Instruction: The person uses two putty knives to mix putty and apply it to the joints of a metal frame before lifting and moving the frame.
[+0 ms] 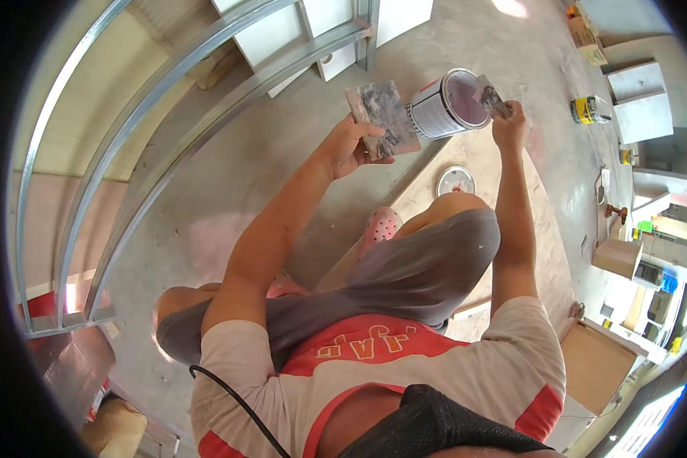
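My left hand (359, 146) grips a flat, square plate (384, 118) smeared with grey material, fingers wrapped over its lower left edge. Close to the plate's right side is a tilted open can (437, 109) with a pinkish-grey inside. In my right hand (511, 124) is a putty knife (487, 93), its stained blade at the can's open mouth. Whether the blade touches the can's contents I cannot tell. A round lid (456, 182) with reddish residue lies on a wooden board (530, 206) below the can.
Curved metal bars (141, 114) stand at the left, with white panels (263, 38) behind them. At the right are a yellow-and-black can (590, 110), a cardboard box (585, 34) and a small box (617, 257). My knees are bent below my hands.
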A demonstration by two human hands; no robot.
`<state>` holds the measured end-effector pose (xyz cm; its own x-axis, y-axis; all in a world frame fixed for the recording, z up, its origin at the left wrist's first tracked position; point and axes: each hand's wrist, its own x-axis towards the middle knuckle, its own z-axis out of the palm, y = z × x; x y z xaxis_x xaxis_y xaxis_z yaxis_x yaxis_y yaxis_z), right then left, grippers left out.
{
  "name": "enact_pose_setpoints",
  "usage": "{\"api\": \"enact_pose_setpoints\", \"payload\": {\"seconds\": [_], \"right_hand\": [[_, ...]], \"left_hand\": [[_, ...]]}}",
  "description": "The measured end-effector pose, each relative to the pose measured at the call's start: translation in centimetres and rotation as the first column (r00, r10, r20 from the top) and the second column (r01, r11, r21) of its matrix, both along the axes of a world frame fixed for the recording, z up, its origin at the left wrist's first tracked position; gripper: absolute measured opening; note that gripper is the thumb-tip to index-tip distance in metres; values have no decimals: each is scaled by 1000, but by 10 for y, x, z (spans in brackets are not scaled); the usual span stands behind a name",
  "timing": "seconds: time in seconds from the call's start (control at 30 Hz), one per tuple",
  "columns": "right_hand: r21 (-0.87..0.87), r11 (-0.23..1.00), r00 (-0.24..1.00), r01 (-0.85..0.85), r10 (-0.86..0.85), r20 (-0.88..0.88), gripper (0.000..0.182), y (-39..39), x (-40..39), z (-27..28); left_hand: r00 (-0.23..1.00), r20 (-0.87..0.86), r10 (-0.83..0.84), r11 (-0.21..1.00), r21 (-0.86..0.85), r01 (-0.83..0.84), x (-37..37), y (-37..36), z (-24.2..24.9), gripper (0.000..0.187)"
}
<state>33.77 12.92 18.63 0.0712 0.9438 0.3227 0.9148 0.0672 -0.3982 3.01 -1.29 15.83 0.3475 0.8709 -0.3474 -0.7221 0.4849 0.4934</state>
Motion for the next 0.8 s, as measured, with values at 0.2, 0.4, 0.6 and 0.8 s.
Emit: {"api": "enact_pose_setpoints", "payload": {"seconds": [0.2,0.4,0.6,0.8], "right_hand": [[241,962,955,-126,184,-234,21,-62,-27,61],[385,851,840,-356,472,-268,28,-109,-57,122],[458,495,492,-738,860,-136,38,-128,-105,135],[420,399,522,-815,820,236,49,-142,-139,149]], "left_hand": [[998,-59,-36,993,108,43,-6,-3,14,42],[995,90,50,965,253,-71,-7,-2,67,46],[931,352,95,897,376,-233,-17,-12,94,50],[946,287,153,830,482,-281,-38,-28,103,52]]}}
